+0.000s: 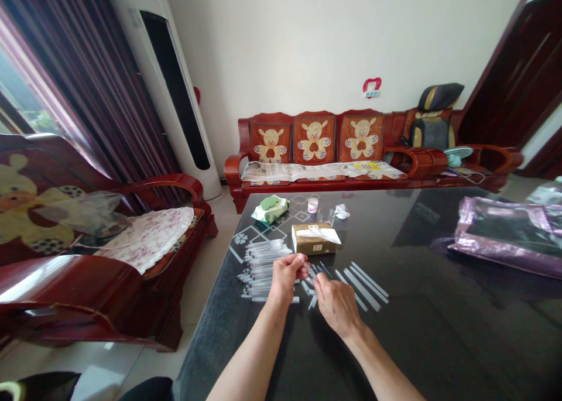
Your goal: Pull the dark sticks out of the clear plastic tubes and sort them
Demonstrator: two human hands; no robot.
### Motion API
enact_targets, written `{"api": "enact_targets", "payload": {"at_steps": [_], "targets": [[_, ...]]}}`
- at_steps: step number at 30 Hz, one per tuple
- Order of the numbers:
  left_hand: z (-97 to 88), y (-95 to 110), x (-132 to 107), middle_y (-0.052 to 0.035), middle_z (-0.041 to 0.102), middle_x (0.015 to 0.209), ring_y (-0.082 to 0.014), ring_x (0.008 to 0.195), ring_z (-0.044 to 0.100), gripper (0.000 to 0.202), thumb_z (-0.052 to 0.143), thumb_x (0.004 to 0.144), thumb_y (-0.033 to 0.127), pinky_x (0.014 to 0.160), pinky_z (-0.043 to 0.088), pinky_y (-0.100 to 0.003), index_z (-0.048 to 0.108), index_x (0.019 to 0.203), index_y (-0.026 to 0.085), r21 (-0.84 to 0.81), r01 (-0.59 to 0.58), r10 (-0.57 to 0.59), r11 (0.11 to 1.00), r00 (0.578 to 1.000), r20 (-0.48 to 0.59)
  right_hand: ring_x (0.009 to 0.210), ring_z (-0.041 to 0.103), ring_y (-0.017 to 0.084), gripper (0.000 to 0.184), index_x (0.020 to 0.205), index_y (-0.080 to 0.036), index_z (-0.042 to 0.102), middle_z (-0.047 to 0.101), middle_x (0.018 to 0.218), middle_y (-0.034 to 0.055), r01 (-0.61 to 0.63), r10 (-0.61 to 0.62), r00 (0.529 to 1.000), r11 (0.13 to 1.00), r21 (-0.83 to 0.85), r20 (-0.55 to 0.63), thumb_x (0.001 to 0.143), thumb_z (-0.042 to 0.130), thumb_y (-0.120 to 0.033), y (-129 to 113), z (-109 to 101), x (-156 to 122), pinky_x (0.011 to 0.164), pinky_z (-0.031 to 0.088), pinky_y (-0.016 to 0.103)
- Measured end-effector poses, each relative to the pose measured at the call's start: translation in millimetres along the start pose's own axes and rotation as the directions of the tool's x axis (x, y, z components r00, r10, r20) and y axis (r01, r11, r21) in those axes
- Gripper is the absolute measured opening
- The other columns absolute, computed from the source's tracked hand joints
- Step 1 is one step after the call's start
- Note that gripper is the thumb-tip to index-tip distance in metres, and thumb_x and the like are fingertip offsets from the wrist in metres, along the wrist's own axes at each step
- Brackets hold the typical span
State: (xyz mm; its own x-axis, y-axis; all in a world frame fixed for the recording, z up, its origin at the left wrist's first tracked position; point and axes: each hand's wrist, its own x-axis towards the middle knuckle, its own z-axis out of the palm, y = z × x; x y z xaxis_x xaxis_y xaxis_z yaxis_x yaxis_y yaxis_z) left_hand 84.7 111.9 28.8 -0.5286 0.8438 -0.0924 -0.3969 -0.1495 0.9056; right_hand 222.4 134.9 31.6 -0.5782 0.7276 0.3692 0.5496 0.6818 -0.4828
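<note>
Over the near part of the black table [421, 342], my left hand [286, 275] and my right hand [337, 302] are close together. Both have their fingers closed on one slim greyish pen-like tube [309, 270], tilted between them. Its fine detail is too small to make out. To the left, partly behind my left hand, lies a large pile of translucent pen-like tubes [263, 267]. Several loose translucent tubes [364, 285] lie side by side right of my right hand. Thin dark sticks [325, 268] and a few short pale pieces [312, 301] lie around my fingers, partly hidden.
A tissue pack [314, 246] stands just beyond my hands. Behind it are a green wipes pack [270, 210], a small white cup [312, 205] and crumpled tissue [341, 212]. A purple-edged clear bag [504, 234] lies at right. Wooden seats [175, 181] stand left and behind.
</note>
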Motion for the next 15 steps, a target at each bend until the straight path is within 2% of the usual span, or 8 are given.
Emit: {"api": "enact_targets", "payload": {"at_steps": [2,4,5,8,10,11,12,15], "targets": [[0.4,-1.5,0.6,-0.0065,0.066,0.061,-0.0071,0.044,0.051,0.036,0.076,0.063,0.042,0.048,0.044,-0.020,0.070,0.073,0.008,0.000,-0.002,0.002,1.000,0.999,-0.033,0.048,0.051,0.013,0.036,0.073,-0.017,0.057,0.058,0.054,0.0045,-0.016,0.016,1.000,1.000,-0.014,-0.022,0.093,0.035,-0.036,0.4,1.4,0.1,0.051,0.026,0.026],[-1.5,-0.7,0.2,-0.0068,0.066,0.063,-0.0067,0.045,0.051,0.035,0.074,0.066,0.041,0.047,0.043,-0.019,0.070,0.076,0.008,-0.010,-0.012,0.012,1.000,1.000,0.018,0.046,0.048,0.012,0.039,0.070,-0.016,0.057,0.054,0.051,0.0022,-0.087,0.082,0.996,0.975,0.205,0.034,0.091,0.038,-0.044,0.2,-0.2,-1.1,0.048,0.026,0.024],[-3.2,0.7,-0.3,-0.0072,0.067,0.065,-0.0064,0.046,0.051,0.035,0.073,0.067,0.041,0.047,0.043,-0.019,0.070,0.077,0.008,-0.015,-0.021,0.022,1.000,0.998,0.066,0.042,0.044,0.010,0.042,0.071,-0.016,0.057,0.051,0.049,0.0002,-0.159,0.123,0.985,0.913,0.374,0.120,0.090,0.038,-0.049,0.2,-2.1,-2.1,0.045,0.026,0.023],[-8.7,6.7,-2.0,-0.0072,0.068,0.070,-0.0055,0.047,0.051,0.034,0.071,0.071,0.041,0.048,0.041,-0.018,0.070,0.082,0.009,-0.035,-0.049,0.055,0.998,0.981,0.184,0.031,0.026,0.006,0.052,0.089,-0.015,0.058,0.039,0.044,-0.0072,-0.443,0.081,0.877,0.517,0.733,0.473,0.087,0.035,-0.061,0.7,-10.2,-5.7,0.035,0.021,0.021],[-10.3,10.0,-2.1,-0.0068,0.067,0.070,-0.0057,0.048,0.050,0.034,0.072,0.070,0.041,0.049,0.042,-0.018,0.070,0.082,0.010,-0.044,-0.051,0.059,0.998,0.979,0.195,0.030,0.017,0.005,0.052,0.094,-0.015,0.057,0.030,0.042,-0.0108,-0.523,0.030,0.833,0.364,0.771,0.552,0.087,0.034,-0.061,0.9,-14.3,-7.0,0.033,0.017,0.020],[-10.1,10.8,-1.7,-0.0068,0.067,0.070,-0.0060,0.048,0.051,0.034,0.072,0.069,0.042,0.049,0.042,-0.018,0.070,0.082,0.010,-0.041,-0.048,0.055,0.998,0.981,0.186,0.031,0.015,0.005,0.049,0.090,-0.016,0.057,0.027,0.042,-0.0112,-0.504,0.036,0.846,0.378,0.777,0.532,0.088,0.035,-0.059,0.8,-15.3,-7.0,0.034,0.017,0.020],[-9.4,10.9,-1.1,-0.0070,0.067,0.069,-0.0063,0.048,0.051,0.035,0.073,0.068,0.042,0.049,0.042,-0.019,0.070,0.081,0.009,-0.033,-0.044,0.049,0.998,0.985,0.168,0.032,0.017,0.005,0.045,0.084,-0.016,0.057,0.026,0.042,-0.0105,-0.450,0.060,0.877,0.450,0.772,0.477,0.088,0.037,-0.057,0.6,-15.6,-6.5,0.035,0.018,0.021],[-5.8,8.3,1.9,-0.0072,0.066,0.065,-0.0066,0.045,0.051,0.037,0.075,0.064,0.042,0.048,0.042,-0.019,0.069,0.077,0.008,0.000,-0.017,0.017,1.000,0.997,0.080,0.041,0.033,0.008,0.041,0.066,-0.018,0.053,0.038,0.046,-0.0040,-0.169,0.083,0.980,0.819,0.548,0.179,0.090,0.039,-0.048,-0.7,-12.9,-3.7,0.045,0.024,0.023]]}}
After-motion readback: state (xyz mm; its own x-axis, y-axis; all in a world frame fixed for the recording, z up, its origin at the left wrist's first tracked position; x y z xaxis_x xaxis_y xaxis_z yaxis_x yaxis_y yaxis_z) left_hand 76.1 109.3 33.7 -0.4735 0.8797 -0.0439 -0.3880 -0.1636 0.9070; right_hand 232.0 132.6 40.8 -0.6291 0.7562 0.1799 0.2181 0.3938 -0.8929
